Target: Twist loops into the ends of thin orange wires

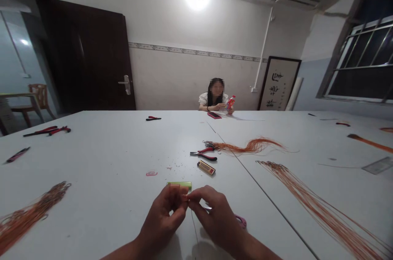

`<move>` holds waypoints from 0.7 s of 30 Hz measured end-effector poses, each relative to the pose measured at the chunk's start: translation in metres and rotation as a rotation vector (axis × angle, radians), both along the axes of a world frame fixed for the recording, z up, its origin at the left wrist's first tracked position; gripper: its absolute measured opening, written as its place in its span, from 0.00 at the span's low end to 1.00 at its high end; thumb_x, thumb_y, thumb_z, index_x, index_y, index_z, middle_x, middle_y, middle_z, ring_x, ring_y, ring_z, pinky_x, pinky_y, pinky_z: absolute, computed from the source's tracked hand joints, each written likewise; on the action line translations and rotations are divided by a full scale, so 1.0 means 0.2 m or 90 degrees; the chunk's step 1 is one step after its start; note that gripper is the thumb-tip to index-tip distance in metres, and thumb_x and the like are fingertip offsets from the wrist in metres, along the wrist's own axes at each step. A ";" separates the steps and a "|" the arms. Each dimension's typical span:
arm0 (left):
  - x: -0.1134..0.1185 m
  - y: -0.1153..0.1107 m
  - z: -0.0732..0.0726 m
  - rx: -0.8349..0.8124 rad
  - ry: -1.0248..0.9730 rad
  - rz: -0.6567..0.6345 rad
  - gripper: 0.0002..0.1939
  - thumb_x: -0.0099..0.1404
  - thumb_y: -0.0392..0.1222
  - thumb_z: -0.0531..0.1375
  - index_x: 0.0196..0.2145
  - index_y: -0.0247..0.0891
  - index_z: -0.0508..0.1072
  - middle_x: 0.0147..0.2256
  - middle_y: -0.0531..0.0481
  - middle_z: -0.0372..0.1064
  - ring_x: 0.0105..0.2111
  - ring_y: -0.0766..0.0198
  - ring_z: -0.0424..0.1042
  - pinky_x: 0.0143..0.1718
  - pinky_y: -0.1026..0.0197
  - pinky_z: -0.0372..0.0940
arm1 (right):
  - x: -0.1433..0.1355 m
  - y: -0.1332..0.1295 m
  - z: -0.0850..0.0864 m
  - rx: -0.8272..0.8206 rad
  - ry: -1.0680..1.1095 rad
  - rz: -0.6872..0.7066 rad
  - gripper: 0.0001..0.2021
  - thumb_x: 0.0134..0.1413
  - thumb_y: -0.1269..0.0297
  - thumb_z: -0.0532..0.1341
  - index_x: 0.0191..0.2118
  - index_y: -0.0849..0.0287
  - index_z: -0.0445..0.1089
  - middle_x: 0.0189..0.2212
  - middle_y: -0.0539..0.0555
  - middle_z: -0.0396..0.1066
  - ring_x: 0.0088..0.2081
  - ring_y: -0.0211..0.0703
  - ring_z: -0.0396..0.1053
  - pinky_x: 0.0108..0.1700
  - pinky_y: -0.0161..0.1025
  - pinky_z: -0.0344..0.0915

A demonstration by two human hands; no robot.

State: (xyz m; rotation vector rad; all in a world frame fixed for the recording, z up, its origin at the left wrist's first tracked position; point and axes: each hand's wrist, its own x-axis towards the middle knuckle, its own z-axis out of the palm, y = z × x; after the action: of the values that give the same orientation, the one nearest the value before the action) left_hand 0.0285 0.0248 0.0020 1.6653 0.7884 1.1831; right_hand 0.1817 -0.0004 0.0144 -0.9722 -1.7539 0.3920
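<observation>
The fingertips [184, 197] of both hands are pressed together at one spot above the white table [107, 161], pinched on something too small to be made out; a thin strand [194, 227] is seen hanging down from that spot between the wrists. The left hand [164, 221] is curled with thumb and forefinger closed, and the right hand [215, 215] meets it from the other side, its fingers closed in the same way. At the far left edge a bundle of orange cords [29, 213] is laid out on the table, well apart from the hands. Just behind the fingertips a green flat box [179, 185] is partly hidden by the left hand. Further back, a small brown-and-gold box [206, 167] lies beside red-handled pliers [203, 154], and a wavy orange bundle [248, 146] with metal rings at its end is stretched just right of the pliers. A pink loop [241, 221] is seen just behind the right hand. A long fan of orange cords [319, 206] runs down the right side of the table. At the far end another person [216, 98] is seated, holding a red object.
</observation>
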 end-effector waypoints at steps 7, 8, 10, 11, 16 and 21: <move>0.00 0.00 0.00 -0.003 -0.008 0.011 0.05 0.60 0.35 0.56 0.35 0.41 0.64 0.28 0.56 0.60 0.28 0.67 0.60 0.30 0.64 0.58 | 0.04 0.02 0.01 0.168 -0.065 -0.064 0.10 0.52 0.75 0.54 0.39 0.57 0.66 0.29 0.52 0.70 0.32 0.43 0.65 0.37 0.42 0.61; 0.00 0.00 -0.01 -0.004 -0.013 0.012 0.06 0.59 0.35 0.56 0.35 0.41 0.64 0.27 0.56 0.60 0.27 0.67 0.60 0.30 0.64 0.58 | 0.05 0.03 0.02 0.168 -0.039 -0.080 0.11 0.53 0.75 0.53 0.42 0.57 0.65 0.31 0.53 0.70 0.34 0.43 0.66 0.38 0.43 0.62; 0.00 0.01 -0.01 -0.003 -0.021 0.024 0.05 0.59 0.35 0.57 0.35 0.41 0.65 0.27 0.56 0.60 0.27 0.67 0.60 0.30 0.64 0.58 | 0.06 0.03 0.02 0.112 0.016 -0.085 0.11 0.54 0.72 0.53 0.43 0.59 0.63 0.33 0.55 0.69 0.35 0.43 0.66 0.38 0.43 0.63; 0.00 0.01 -0.01 -0.002 -0.026 0.030 0.05 0.59 0.35 0.57 0.34 0.41 0.65 0.27 0.56 0.60 0.27 0.67 0.60 0.30 0.64 0.58 | 0.06 0.03 0.02 0.062 0.033 -0.072 0.10 0.53 0.71 0.55 0.42 0.59 0.64 0.33 0.54 0.69 0.35 0.43 0.67 0.38 0.42 0.64; 0.00 0.00 0.01 0.004 -0.061 0.037 0.03 0.59 0.35 0.57 0.31 0.40 0.65 0.28 0.55 0.61 0.30 0.65 0.63 0.33 0.63 0.59 | 0.01 0.01 -0.01 -0.127 0.004 0.019 0.05 0.46 0.71 0.60 0.33 0.60 0.68 0.30 0.53 0.70 0.33 0.43 0.67 0.36 0.39 0.64; 0.01 -0.02 0.00 -0.004 -0.046 0.028 0.06 0.58 0.33 0.57 0.34 0.41 0.65 0.28 0.55 0.61 0.29 0.66 0.63 0.32 0.63 0.60 | 0.00 0.00 -0.02 -0.153 -0.008 0.023 0.04 0.49 0.71 0.58 0.28 0.60 0.70 0.25 0.51 0.70 0.29 0.41 0.66 0.33 0.37 0.62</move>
State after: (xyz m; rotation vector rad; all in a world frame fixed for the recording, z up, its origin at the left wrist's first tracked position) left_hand 0.0306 0.0215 0.0027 1.5979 0.7862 1.2634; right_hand 0.1810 -0.0003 0.0107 -1.1145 -1.7651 0.6326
